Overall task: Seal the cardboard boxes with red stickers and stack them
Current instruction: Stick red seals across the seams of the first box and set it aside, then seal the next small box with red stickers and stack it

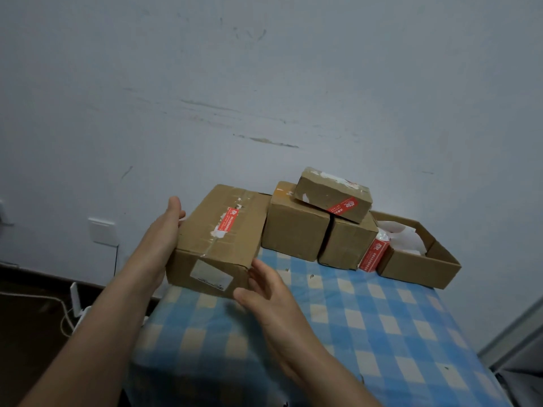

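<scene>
A long cardboard box [217,242] with a red sticker [230,219] across its top seam rests at the table's far left corner. My left hand [163,230] presses flat against its left side. My right hand [264,292] cups its near right corner, thumb under the front edge. Right of it stand two closed boxes, one [293,230] beside the other [346,245]. A small flat box [333,195] with a red sticker lies tilted on top of them.
An open cardboard tray [417,264] with white paper inside sits at the back right, a red sticker pack [373,255] leaning on it. The blue checked tablecloth [367,327] covers the table. A wall is close behind; cables and a white device lie on the floor at left.
</scene>
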